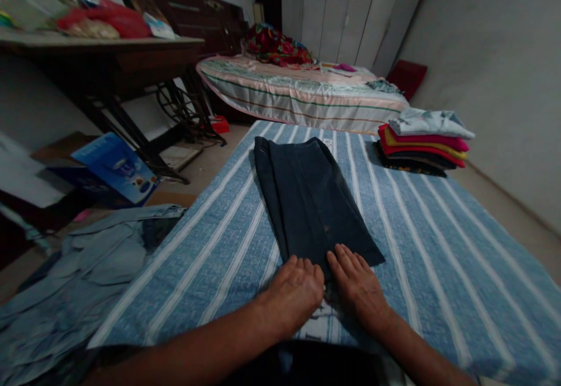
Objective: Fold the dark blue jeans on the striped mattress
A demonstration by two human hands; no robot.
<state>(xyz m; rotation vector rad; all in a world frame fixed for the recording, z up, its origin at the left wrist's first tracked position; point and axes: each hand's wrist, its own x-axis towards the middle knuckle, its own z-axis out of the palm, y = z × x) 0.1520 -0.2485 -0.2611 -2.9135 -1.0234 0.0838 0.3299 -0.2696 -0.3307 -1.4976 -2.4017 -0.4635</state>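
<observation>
A pair of dark blue jeans (309,196), folded lengthwise, lies flat on a blue and white striped cloth (438,240). The waistband end points away from me. My left hand (295,292) rests palm down on the near end of the jeans, fingers together. Beside it my right hand (357,286) presses flat on the same near edge, fingers slightly spread. The two hands almost touch. Neither hand grips the fabric.
A stack of folded clothes (423,140) sits at the far right of the cloth. Light blue garments (83,275) lie heaped at the left. A blue box (116,166), a dark table (105,61) and a bed (302,90) stand beyond.
</observation>
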